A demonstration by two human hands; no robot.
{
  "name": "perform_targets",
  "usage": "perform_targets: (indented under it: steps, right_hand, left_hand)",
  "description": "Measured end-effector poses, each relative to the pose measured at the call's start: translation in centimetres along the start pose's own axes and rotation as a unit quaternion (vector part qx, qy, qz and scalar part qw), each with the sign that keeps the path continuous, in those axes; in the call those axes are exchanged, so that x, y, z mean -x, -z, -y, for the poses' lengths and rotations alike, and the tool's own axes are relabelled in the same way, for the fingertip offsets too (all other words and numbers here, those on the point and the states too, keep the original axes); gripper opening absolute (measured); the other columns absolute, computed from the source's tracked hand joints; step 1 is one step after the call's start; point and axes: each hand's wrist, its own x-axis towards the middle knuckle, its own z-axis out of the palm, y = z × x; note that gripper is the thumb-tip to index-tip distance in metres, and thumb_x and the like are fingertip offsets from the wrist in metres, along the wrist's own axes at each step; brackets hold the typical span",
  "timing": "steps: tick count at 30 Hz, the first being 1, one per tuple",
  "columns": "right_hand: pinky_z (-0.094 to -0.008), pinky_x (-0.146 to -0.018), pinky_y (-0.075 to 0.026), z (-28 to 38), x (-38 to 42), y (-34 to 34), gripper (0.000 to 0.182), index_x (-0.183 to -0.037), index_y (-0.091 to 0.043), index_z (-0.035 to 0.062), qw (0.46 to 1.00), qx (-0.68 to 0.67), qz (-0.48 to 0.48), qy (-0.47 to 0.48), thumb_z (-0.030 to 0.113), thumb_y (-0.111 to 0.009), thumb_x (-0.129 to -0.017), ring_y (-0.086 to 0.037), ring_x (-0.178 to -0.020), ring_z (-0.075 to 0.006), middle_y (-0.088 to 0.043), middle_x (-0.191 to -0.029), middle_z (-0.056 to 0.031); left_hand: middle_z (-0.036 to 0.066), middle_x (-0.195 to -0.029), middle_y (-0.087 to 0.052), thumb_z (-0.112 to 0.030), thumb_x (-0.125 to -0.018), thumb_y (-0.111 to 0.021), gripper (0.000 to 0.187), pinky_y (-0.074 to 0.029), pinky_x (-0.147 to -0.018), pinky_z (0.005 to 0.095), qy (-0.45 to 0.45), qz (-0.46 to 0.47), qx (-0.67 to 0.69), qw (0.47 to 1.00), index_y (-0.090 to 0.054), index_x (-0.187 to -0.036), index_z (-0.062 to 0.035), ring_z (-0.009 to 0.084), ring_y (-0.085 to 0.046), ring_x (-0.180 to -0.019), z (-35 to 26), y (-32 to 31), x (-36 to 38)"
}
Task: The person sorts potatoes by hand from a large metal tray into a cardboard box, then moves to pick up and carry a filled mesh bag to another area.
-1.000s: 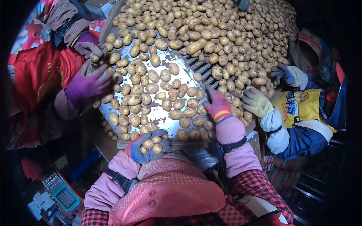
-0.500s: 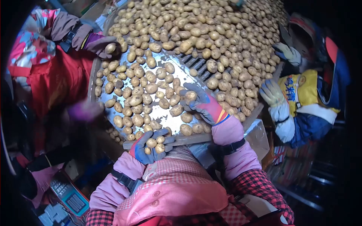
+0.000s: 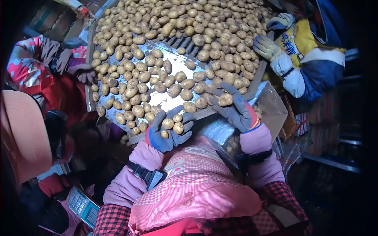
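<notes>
My left hand (image 3: 157,139), in a blue-grey glove, is turned palm up at the front edge of the sorting table (image 3: 163,101). Several small potatoes (image 3: 168,124) rest in its cupped palm. My right hand (image 3: 243,115), gloved alike, grips one larger potato (image 3: 225,100) between thumb and fingers, by the table's front right edge. Below that hand, a clear plastic bag (image 3: 220,131) hangs beside my apron, with potatoes (image 3: 234,143) showing near it. Loose potatoes (image 3: 134,92) lie spread over the shiny metal surface in front of me.
A big heap of potatoes (image 3: 220,23) covers the far side, behind a slatted grate (image 3: 185,44). Co-workers' gloved hands are at the left rim (image 3: 82,72) and right rim (image 3: 267,48). A person's pink cap (image 3: 25,137) is close at left. A keypad device (image 3: 82,206) sits lower left.
My right hand has moved right and toward me with its potato, from over the table to its edge. A capped person has come into view at left. The whole view has shifted.
</notes>
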Motion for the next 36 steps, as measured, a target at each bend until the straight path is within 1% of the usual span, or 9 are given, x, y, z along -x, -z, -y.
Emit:
perform_targets:
  steps: [11, 20, 24, 26, 28, 29, 32, 35, 36]
  right_hand:
    - [-0.022, -0.051, -0.041, -1.5, 13.3, 2.9, 0.066, -0.135, -0.05, 0.0075, 0.963, 0.016, -0.267, 0.02, 0.06, -0.043, -0.096, -0.052, -0.064, -0.0038, -0.067, -0.099, -0.0071]
    - [-0.0258, -0.071, -0.054, -3.5, 27.4, 12.1, 0.018, -0.099, -0.064, 0.0079, 0.906, -0.152, -0.341, 0.201, 0.024, -0.062, -0.091, -0.064, -0.083, -0.0169, -0.065, -0.097, -0.0065]
    - [-0.0343, -0.096, -0.045, -1.0, 35.7, 18.7, 0.025, -0.112, -0.061, 0.0069, 0.707, -0.242, -0.513, 0.422, 0.025, -0.05, -0.098, -0.06, -0.105, -0.0203, -0.064, -0.11, -0.006]
    - [-0.0375, -0.105, -0.041, -3.9, 32.4, 19.3, 0.03, -0.119, -0.058, 0.0062, 0.721, 0.119, -0.566, 0.382, 0.026, -0.047, -0.1, -0.057, -0.115, -0.0228, -0.062, -0.119, -0.0062]
    - [-0.0406, -0.106, -0.04, -4.5, 24.8, 11.8, 0.036, -0.125, -0.054, 0.0093, 0.8, -0.275, -0.445, 0.295, 0.033, -0.048, -0.099, -0.055, -0.117, -0.0273, -0.059, -0.124, -0.0082]
    - [-0.0438, -0.106, -0.041, -7.2, 21.0, 11.7, 0.043, -0.127, -0.054, 0.0122, 0.893, -0.32, -0.13, 0.288, 0.041, -0.053, -0.096, -0.055, -0.116, -0.0308, -0.059, -0.123, -0.0115]
    - [-0.0486, -0.106, -0.039, -7.7, 9.8, 0.7, 0.07, -0.137, -0.044, 0.0099, 0.901, -0.385, -0.193, -0.048, 0.054, -0.064, -0.086, -0.051, -0.122, -0.0309, -0.053, -0.13, -0.0154]
    - [-0.034, -0.1, -0.044, -11.5, 4.5, -2.7, 0.065, -0.141, -0.041, 0.0091, 0.976, -0.132, -0.15, 0.087, 0.016, -0.068, -0.083, -0.057, -0.109, -0.0221, -0.06, -0.118, -0.0102]
    - [-0.0317, -0.096, -0.046, -14.3, 3.1, -2.1, 0.07, -0.141, -0.039, 0.006, 0.976, 0.011, -0.175, 0.131, 0.004, -0.071, -0.079, -0.057, -0.108, -0.0198, -0.06, -0.116, -0.0104]
  left_hand:
    - [0.022, -0.118, -0.061, -0.057, -0.096, -0.04, 0.063, -0.054, -0.065, 0.037, 0.106, 0.024, 0.01, 0.994, -0.063, -0.12, -0.0028, 0.0265, -0.059, -0.082, 4.0, -1.3, -3.0]
    - [0.018, -0.111, -0.065, -0.049, -0.096, -0.048, 0.055, -0.056, -0.075, 0.0307, 0.119, -0.026, -0.001, 0.993, -0.062, -0.118, -0.0004, 0.025, -0.064, -0.098, 4.8, -0.1, -4.1]
    - [0.018, -0.109, -0.066, -0.05, -0.096, -0.049, 0.055, -0.056, -0.069, 0.031, 0.11, -0.012, -0.049, 0.993, -0.063, -0.115, -0.0011, 0.0249, -0.065, -0.09, 3.6, 1.9, -4.7]
    - [0.017, -0.107, -0.066, -0.051, -0.095, -0.051, 0.055, -0.056, -0.069, 0.0319, 0.025, -0.087, -0.125, 0.988, -0.063, -0.114, -0.001, 0.0251, -0.066, -0.089, 4.2, 0.6, -4.2]
    - [0.016, -0.108, -0.066, -0.054, -0.095, -0.05, 0.059, -0.056, -0.071, 0.0345, -0.055, -0.139, -0.147, 0.978, -0.06, -0.117, -0.0003, 0.0245, -0.065, -0.089, 4.9, -2.1, -4.5]
    - [0.015, -0.109, -0.066, -0.056, -0.095, -0.049, 0.061, -0.055, -0.073, 0.0346, -0.072, -0.102, -0.185, 0.975, -0.06, -0.118, -0.0001, 0.0241, -0.064, -0.089, 4.7, -2.4, -5.0]
    - [0.012, -0.119, -0.062, -0.056, -0.1, -0.035, 0.065, -0.048, -0.092, 0.0351, -0.157, 0.042, -0.462, 0.872, -0.057, -0.123, 0.001, 0.0222, -0.059, -0.104, 5.1, -3.9, -5.8]
    - [0.02, -0.123, -0.06, -0.027, -0.09, -0.053, 0.049, -0.041, -0.1, 0.045, -0.41, 0.141, -0.874, 0.22, -0.054, -0.128, 0.0041, 0.0369, -0.056, -0.113, 7.6, -7.2, -4.5]
    - [0.023, -0.124, -0.059, -0.02, -0.08, -0.057, 0.055, -0.037, -0.104, 0.0462, -0.387, 0.128, -0.884, 0.229, -0.053, -0.129, 0.0044, 0.0416, -0.053, -0.117, 7.4, -7.1, -4.1]
